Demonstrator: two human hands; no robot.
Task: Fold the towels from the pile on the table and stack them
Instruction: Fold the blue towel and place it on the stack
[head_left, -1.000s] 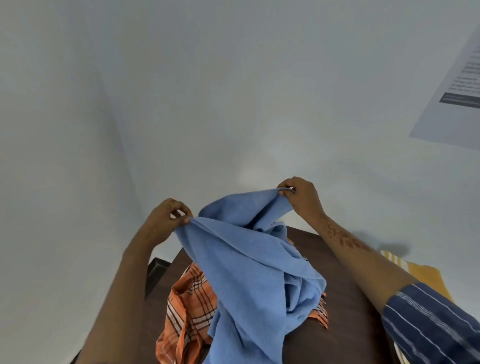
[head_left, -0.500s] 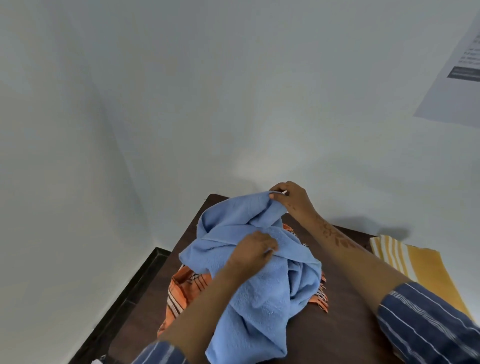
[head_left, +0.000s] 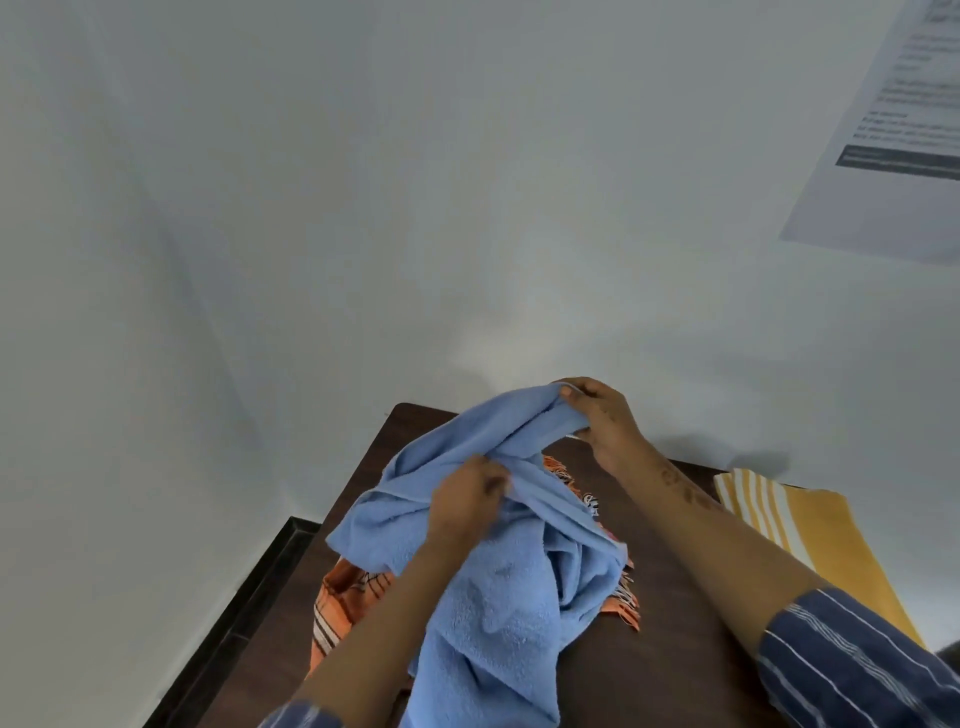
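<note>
A crumpled blue towel lies bunched on the dark wooden table, draped over an orange checked towel with a fringe. My right hand pinches a corner of the blue towel at the table's far side, lifted a little. My left hand grips a twisted edge of the same towel near its middle. A folded yellow towel with white stripes lies flat on the table at the right.
The table stands in a corner, against pale walls behind and to the left. A dark skirting strip runs along the floor at the left. A printed sheet hangs on the wall at the upper right.
My left hand let go of the raised corner at the left and came in to grip the towel's middle. The blue towel dropped from being held up to lying bunched on the pile.
</note>
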